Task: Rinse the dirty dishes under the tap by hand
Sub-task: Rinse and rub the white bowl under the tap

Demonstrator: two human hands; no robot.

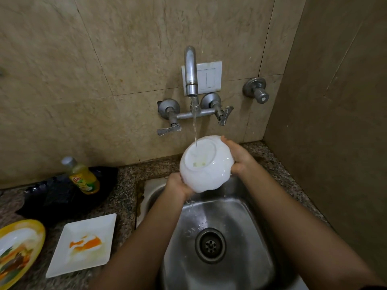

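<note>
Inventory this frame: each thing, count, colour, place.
bowl: one, white, upturned under the stream
tap: one, metal, on wall, running
sink: one, steel, below bowl
square plate: one, white, orange smear, counter left of sink
round plate: one, yellow-rimmed, soiled, far left
soap bottle: one, yellow, back left counter
black item: one, behind bottle, unclear what
switch plate: one, white, behind tap
valve: one, metal, wall right
left hand: grips bowl's lower left
right hand: grips bowl's right side

- Dim, warm light is filling the scene, with the corners darkening.
- Glare is glinting off the steel sink point(240, 206) and the white bowl point(206, 172).
- Wide-angle distortion is bending the edges, and the yellow plate point(39, 229) is blurring.
</note>
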